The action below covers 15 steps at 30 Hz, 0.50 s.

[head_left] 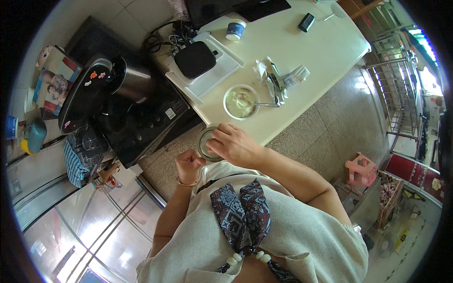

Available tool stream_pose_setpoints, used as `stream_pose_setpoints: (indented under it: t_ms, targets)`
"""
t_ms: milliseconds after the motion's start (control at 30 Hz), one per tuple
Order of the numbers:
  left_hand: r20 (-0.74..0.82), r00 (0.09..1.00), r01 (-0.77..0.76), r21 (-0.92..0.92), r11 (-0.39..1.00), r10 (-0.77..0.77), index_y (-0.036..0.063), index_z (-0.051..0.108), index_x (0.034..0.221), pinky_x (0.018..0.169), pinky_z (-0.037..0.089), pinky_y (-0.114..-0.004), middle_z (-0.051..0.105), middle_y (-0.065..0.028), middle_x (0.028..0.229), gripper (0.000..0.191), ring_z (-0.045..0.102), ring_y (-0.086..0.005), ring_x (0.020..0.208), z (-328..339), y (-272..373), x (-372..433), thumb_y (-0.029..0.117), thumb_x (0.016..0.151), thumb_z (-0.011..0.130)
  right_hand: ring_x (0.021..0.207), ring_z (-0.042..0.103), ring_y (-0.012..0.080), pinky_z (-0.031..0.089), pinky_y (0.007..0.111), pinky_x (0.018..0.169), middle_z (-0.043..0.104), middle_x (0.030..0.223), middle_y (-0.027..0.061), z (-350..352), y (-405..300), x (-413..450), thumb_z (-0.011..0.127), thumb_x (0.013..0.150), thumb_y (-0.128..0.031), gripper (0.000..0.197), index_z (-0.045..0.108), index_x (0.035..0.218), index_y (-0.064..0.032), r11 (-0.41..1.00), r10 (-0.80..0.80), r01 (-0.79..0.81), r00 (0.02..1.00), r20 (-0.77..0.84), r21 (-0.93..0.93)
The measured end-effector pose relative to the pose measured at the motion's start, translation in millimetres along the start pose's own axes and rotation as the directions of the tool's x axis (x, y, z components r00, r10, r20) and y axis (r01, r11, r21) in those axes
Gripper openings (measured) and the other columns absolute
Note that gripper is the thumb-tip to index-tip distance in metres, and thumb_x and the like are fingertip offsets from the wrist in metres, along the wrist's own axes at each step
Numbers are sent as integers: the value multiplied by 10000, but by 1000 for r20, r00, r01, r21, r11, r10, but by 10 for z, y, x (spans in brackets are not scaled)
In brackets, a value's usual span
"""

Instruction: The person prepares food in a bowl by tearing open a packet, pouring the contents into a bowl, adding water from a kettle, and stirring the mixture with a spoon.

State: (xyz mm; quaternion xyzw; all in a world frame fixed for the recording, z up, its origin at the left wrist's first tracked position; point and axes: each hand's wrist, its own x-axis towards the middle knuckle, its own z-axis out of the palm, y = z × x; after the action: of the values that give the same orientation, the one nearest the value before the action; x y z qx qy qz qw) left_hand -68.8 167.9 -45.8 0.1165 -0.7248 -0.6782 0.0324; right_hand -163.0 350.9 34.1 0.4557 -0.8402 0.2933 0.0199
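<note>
A round lidded container (205, 145) with a pale greyish rim is in front of my waist, beside the near end of the table. My right hand (231, 145) lies over its top with bent fingers gripping it. My left hand (187, 164), with a bracelet at the wrist, is curled into a fist against the container's lower left edge. Whether that fist holds a handle is hidden. On the table just beyond stands a white bowl (228, 109) of pale, creamy food, a metal spoon (267, 104) leaning out over its rim.
The pale table (283, 116) bears torn foil packets (272, 81), a clear plastic pack (296, 76), a paper cup (235, 30), a black cylinder (306, 22) and a black box (195, 59) on a white tray. Left is a black cooktop (141, 131) with a metal pot (132, 79). A pink stool (361, 169) stands right.
</note>
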Motion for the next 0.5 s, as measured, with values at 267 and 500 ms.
stream_pose_setpoints:
  t_ms: [267, 500]
  targets:
    - [185, 982, -55, 163, 985, 25, 26, 472, 514, 427, 264, -253, 389, 37, 484, 437, 332, -46, 496, -31, 1, 159, 257, 678, 805, 836, 513, 229, 448, 349, 717, 521, 852, 57, -64, 243, -159, 608, 733, -168, 181, 561, 861, -49, 978, -187, 188, 982, -18, 94]
    - [158, 986, 17, 230, 973, -55, 31, 457, 492, 423, 243, -249, 367, 46, 481, 430, 316, -45, 480, 62, 290, 277, 215, 705, 782, 847, 530, 224, 436, 344, 733, 546, 896, 56, -109, 203, -236, 656, 740, -218, 250, 589, 925, -63, 997, -77, 75, 984, -160, -14]
